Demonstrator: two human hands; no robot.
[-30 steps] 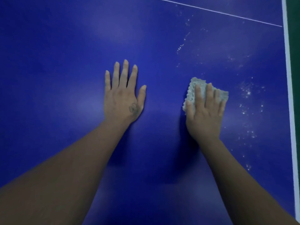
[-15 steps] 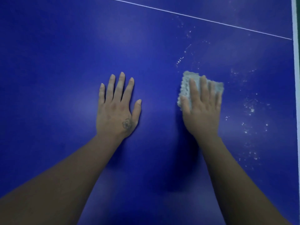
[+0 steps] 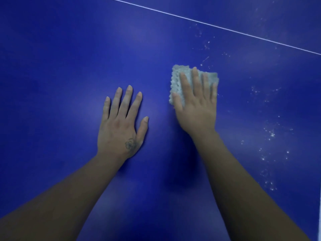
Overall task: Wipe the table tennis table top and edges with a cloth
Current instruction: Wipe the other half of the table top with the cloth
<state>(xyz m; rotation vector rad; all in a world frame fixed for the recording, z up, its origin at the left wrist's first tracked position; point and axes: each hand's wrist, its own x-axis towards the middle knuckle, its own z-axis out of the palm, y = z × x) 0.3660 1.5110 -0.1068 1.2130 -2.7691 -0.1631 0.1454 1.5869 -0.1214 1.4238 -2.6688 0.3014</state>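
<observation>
The blue table tennis table top (image 3: pixel 60 70) fills the view. A folded pale grey cloth (image 3: pixel 178 75) lies flat on it, right of centre. My right hand (image 3: pixel 196 105) presses down on the cloth with straight fingers, covering most of it. My left hand (image 3: pixel 121 126) rests flat on the bare table, fingers spread, a short way left of the cloth. White specks of dust (image 3: pixel 271 134) lie scattered on the surface to the right of the cloth.
A thin white line (image 3: pixel 208 25) runs diagonally across the table top above the hands. A sliver of the white edge stripe (image 3: pixel 318 221) shows at the lower right corner. More dust specks (image 3: pixel 206 46) sit above the cloth.
My right hand has slid the cloth a little forward and left towards the white line, and the view has shifted left, so the right edge stripe is nearly out of frame. My left hand stays flat.
</observation>
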